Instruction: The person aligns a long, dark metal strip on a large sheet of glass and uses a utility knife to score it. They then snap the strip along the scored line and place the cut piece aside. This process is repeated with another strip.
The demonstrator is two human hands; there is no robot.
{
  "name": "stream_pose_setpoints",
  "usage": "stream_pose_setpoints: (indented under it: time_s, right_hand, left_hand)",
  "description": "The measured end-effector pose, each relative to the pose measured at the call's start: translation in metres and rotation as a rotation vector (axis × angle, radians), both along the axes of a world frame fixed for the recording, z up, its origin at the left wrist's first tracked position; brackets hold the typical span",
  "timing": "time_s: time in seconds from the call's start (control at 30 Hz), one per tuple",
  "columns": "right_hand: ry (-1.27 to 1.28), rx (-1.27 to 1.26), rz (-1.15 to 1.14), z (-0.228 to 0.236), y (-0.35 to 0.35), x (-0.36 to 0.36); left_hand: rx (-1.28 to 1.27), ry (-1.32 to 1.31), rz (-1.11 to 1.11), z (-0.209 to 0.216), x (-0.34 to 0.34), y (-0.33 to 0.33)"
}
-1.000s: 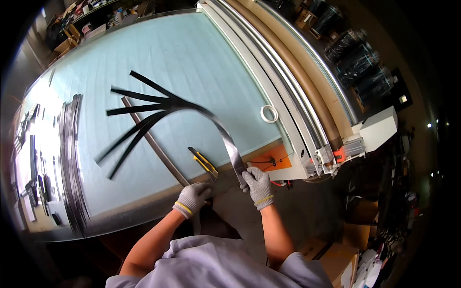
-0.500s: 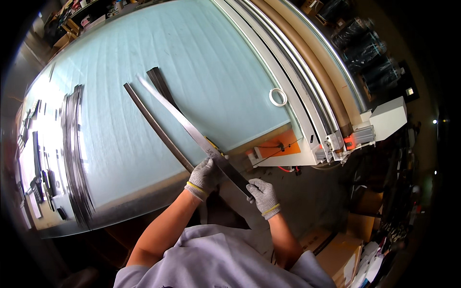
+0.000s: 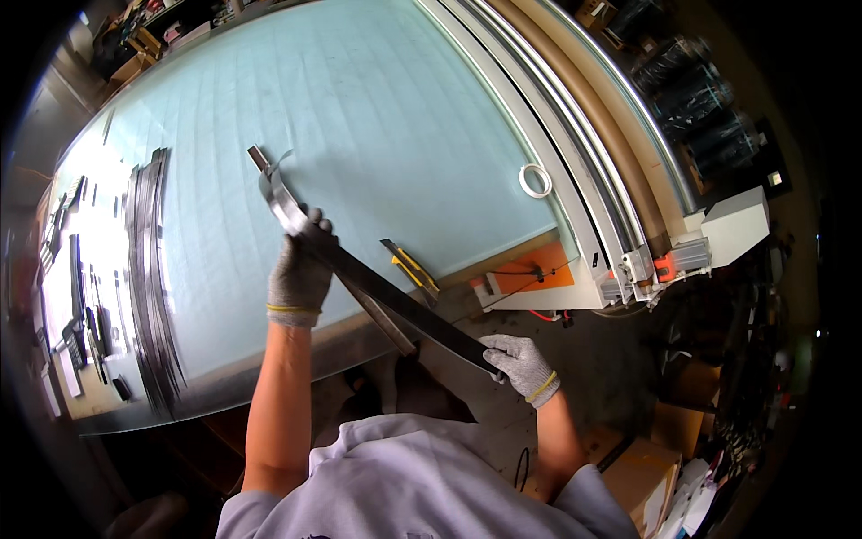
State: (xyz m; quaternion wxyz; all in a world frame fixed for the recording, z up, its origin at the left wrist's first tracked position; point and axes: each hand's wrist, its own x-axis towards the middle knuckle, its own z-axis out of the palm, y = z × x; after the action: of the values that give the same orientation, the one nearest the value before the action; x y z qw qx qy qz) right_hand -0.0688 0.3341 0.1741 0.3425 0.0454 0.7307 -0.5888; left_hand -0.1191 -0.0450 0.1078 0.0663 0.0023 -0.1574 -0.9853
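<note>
A long, dark, flat strip slants across the near table edge, held in both gloved hands. My left hand is wrapped around it toward its far part. Beyond that hand, a shiny, pale, curved length sticks out, its tip bent over. My right hand pinches the strip's near end off the table edge. Beneath runs a second narrow strip, its near end overhanging the edge; my left hand hides its middle. A yellow utility knife lies to the right of the strips, on the table.
Several thin dark strips lie in a bundle on the left of the pale blue table. A white ring is near the long rail and brown roller on the right. Cardboard boxes stand at lower right.
My left hand has slid forward and left along the strip, and my right hand has moved slightly right. The shiny far part now bends, and the knife is uncovered.
</note>
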Motion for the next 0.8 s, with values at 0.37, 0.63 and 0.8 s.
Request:
stream_pose_setpoints:
  time_s: [0.37,0.63,0.8]
  right_hand:
    - [-0.002,-0.088,0.198,0.040,-0.051,-0.017]
    - [0.010,-0.097,0.269,0.045,-0.067,-0.023]
    - [0.014,-0.067,0.293,0.041,-0.075,-0.026]
  left_hand:
    - [0.085,-0.110,0.453,0.018,0.070,-0.105]
    - [0.195,-0.304,0.628,0.011,0.101,-0.114]
    - [0.090,-0.222,0.668,0.012,0.119,-0.118]
